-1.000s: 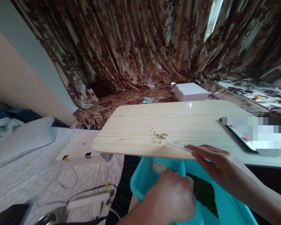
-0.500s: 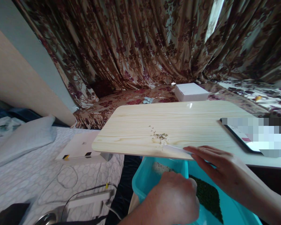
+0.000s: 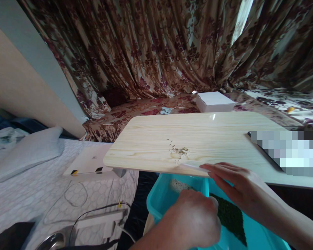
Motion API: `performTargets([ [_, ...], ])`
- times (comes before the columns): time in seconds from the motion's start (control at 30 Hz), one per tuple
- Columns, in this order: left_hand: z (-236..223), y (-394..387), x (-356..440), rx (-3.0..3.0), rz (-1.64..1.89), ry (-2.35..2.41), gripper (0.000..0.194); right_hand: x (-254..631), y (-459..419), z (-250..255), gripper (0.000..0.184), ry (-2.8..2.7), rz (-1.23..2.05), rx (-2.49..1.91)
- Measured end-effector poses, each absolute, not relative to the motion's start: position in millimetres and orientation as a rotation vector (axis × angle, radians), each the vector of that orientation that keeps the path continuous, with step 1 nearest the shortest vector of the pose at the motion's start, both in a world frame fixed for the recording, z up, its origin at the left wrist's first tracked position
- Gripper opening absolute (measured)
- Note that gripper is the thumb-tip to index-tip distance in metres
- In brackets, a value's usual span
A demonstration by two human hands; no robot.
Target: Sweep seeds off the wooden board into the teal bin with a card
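My right hand [image 3: 241, 185] reaches over the front edge of the table. Between its fingertips is a thin, pale, flat strip [image 3: 190, 167], whose far end lies close to the small greenish-brown bits [image 3: 181, 151] scattered on the wood. My left hand [image 3: 194, 217] is closed in a fist above a turquoise tub [image 3: 152, 205]; what it grips, if anything, is hidden. Inside the tub, small whitish grains [image 3: 178, 185] fill part of the left compartment. A mass of dark green bits [image 3: 231, 217] lies in the right one, beyond the divider.
The pale wooden table [image 3: 146, 135] carries a dark-edged device [image 3: 266, 152], partly blurred out, at its right. Behind it stands a white box [image 3: 215, 100]. On the left a bed [image 3: 39, 191] holds a pale case [image 3: 90, 161], cables and a white power strip [image 3: 101, 220].
My right hand and the pale strip have shifted slightly left along the table's front edge. My left hand stays almost where it was. The bits look nearly the same.
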State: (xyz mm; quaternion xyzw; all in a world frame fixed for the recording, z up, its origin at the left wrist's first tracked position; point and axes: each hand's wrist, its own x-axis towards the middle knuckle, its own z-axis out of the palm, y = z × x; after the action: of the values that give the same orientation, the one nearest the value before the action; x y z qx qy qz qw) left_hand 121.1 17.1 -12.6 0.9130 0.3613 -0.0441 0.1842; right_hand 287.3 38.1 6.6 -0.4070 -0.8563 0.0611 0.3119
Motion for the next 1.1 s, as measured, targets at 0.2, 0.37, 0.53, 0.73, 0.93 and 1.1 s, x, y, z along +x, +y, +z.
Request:
performTargets([
  [0.2, -13.7, 17.6, 119.8, 2.567, -0.123, 1.043, 0.018, 282.4, 36.4, 13.1, 0.031, -2.266, 0.221, -1.045],
  [0.37, -8.1, 17.4, 119.6, 2.536, -0.15, 1.062, 0.022, 278.4, 54.7, 7.0, 0.031, -2.228, 0.162, -1.041],
  [0.53, -4.0, 17.9, 119.8, 2.517, -0.164, 1.054, 0.024, 276.8, 65.7, -3.4, 0.031, -2.232, 0.167, -1.051],
  [0.73, -8.8, 17.3, 117.2, 2.529, -0.16, 1.069, 0.024, 275.3, 51.4, -0.2, 0.028, -2.299, 0.267, -0.978],
  [0.93, -13.4, 16.7, 110.5, 2.537, -0.135, 1.072, 0.026, 277.9, 30.0, 11.2, 0.029, -2.365, 0.366, -0.963],
  [1.1, -9.7, 16.1, 96.6, 2.441, -0.088, 1.146, 0.027, 301.3, 47.5, 8.5, 0.03, -2.195, 0.111, -1.072],
])
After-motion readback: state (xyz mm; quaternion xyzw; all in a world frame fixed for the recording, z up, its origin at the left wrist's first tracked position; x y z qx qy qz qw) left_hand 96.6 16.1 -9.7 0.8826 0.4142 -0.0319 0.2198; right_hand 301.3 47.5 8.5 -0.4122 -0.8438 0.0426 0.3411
